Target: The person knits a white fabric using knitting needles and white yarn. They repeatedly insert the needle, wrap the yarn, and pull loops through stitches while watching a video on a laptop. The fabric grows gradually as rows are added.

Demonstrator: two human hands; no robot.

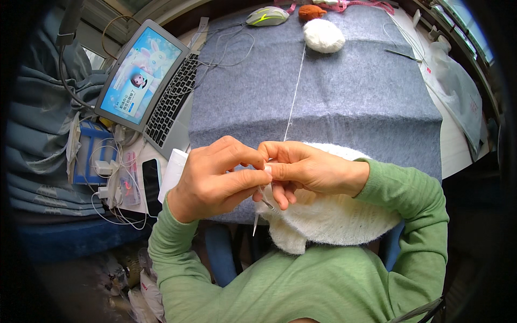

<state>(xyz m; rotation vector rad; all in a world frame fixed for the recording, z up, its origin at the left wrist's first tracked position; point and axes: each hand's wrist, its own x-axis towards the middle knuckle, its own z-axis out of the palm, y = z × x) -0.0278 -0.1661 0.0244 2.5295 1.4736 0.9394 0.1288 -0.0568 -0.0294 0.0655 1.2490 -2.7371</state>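
Observation:
My left hand and my right hand meet fingertip to fingertip, thumbs and forefingers pinched together. White yarn runs from a white ball of yarn down to my right fingers; the bit pinched between the hands is almost wholly hidden. Under my hands, a cream-white fuzzy knitted piece spreads over the table edge towards my lap. A metal knitting needle points down beside it, and stitches sit around another metal shaft just below my fingers.
Grey felt cloth covers the table. At left are a laptop, a phone and tangled white cables with chargers. Along the back lie a mouse, an orange-brown yarn ball and pink tape. Another needle and a plastic bag are at right.

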